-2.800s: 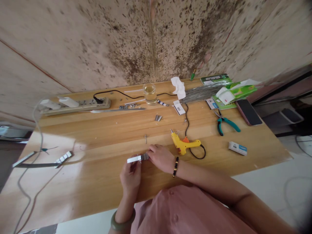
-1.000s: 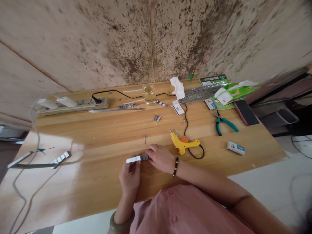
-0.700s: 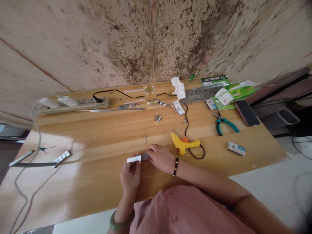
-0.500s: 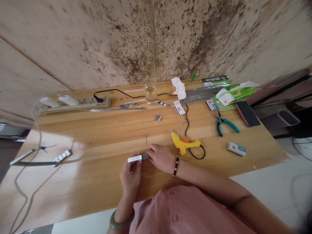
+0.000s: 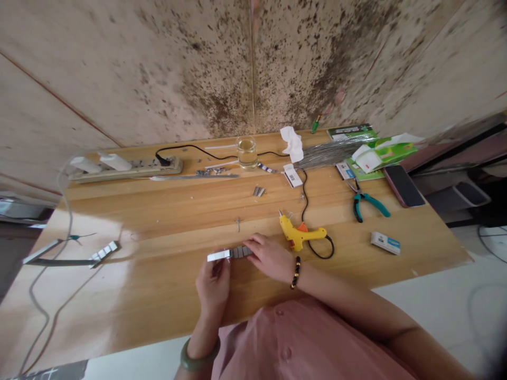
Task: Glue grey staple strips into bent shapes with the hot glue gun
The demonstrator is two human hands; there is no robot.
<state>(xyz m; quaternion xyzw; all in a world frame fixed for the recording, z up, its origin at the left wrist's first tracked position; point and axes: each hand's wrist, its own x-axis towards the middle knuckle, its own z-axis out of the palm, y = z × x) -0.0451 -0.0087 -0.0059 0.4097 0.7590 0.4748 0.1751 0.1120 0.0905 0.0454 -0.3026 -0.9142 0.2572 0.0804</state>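
Note:
In the head view, my left hand (image 5: pixel 214 291) is closed around the near side of a segmented metal strip (image 5: pixel 240 252). Its left end shines bright silver-white, and the right part is a row of dark grey segments. The fingertips of my right hand (image 5: pixel 274 257) pinch the strip's grey right end. A small metal piece (image 5: pixel 238 222) lies on the table just beyond the strip. To the right of my right hand rests a yellow glue gun (image 5: pixel 298 232), its nozzle pointing away. Fingers hide parts of the strip's underside.
A bent dark frame with silver segments (image 5: pixel 103 254) lies left. Behind stand a power strip (image 5: pixel 154 168), a glass of liquid (image 5: pixel 246 153) and grey pieces (image 5: pixel 259 191). Rightward are pliers (image 5: pixel 366 203), a small box (image 5: pixel 385 243), a phone (image 5: pixel 404 186) and wire rods (image 5: pixel 335 150).
My right hand has shifted slightly right along the strip, so more grey segments show between the hands. My left hand keeps its hold. The view has shifted a little.

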